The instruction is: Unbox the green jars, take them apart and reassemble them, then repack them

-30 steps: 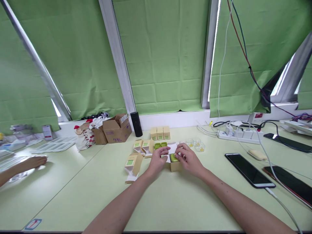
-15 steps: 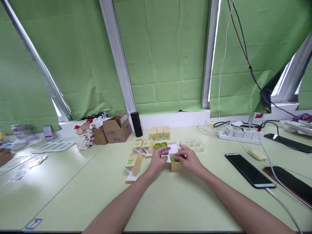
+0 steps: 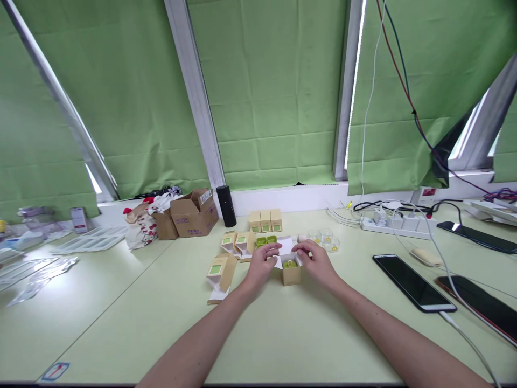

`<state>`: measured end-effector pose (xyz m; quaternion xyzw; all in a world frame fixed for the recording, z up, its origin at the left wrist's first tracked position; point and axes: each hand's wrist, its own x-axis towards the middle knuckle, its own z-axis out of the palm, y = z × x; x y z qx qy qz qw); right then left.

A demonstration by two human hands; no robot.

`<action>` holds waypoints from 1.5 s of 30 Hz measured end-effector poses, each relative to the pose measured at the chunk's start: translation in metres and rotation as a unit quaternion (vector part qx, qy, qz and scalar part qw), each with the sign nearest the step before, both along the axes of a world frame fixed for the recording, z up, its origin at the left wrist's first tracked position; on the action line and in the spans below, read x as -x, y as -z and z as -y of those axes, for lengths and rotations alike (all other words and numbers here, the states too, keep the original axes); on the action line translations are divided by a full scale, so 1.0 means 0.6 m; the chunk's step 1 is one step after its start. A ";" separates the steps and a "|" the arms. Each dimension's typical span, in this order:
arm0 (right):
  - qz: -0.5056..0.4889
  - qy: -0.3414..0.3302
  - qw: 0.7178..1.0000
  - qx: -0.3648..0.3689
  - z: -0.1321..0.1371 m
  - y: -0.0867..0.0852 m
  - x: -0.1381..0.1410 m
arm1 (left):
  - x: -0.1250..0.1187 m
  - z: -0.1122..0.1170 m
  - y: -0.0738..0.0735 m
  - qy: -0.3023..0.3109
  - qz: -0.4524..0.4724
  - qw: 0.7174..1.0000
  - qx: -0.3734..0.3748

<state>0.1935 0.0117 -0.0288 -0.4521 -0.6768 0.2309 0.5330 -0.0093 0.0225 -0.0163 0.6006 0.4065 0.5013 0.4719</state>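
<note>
A small brown cardboard box (image 3: 291,277) stands upright in front of me, its white-lined lid (image 3: 286,245) raised at the back. Inside sits a green item (image 3: 287,264) with a pale ring-like part on top; its exact kind is too small to make out. My left hand (image 3: 262,265) is closed at the left side flap of the box. On the other side, my right hand (image 3: 317,263) has thumb and forefinger bent together at the right flap, outside the opening. Behind the left hand are green containers (image 3: 266,241).
Open small boxes (image 3: 221,269) lie to the left, and closed ones (image 3: 265,221) stand behind. Clear round cups (image 3: 324,240) with yellow bits sit at back right. Phones (image 3: 414,281), cables and a power strip (image 3: 398,226) occupy the right; a carton (image 3: 194,213) and black cylinder (image 3: 226,206) stand back left.
My right hand has come up out of the box opening to its right flap, uncovering the green item. My left hand has hardly moved. Another person's hand at far left has gone from view.
</note>
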 end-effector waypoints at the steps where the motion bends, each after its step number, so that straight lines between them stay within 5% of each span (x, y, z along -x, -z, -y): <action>1: -0.014 0.007 1.000 0.001 -0.002 0.001 -0.002 | 0.000 -0.001 0.000 0.000 0.003 1.000 0.004; 12: -0.133 0.022 0.988 0.075 -0.026 0.018 -0.012 | -0.009 0.013 -0.020 -0.001 0.045 0.999 0.016; 21: -0.198 -0.016 0.967 0.157 -0.016 0.004 -0.001 | -0.014 0.015 -0.014 0.032 0.052 0.998 0.009; 45: -0.235 -0.057 0.944 0.225 0.000 -0.007 0.010 | -0.020 0.026 0.001 0.049 0.004 0.999 0.005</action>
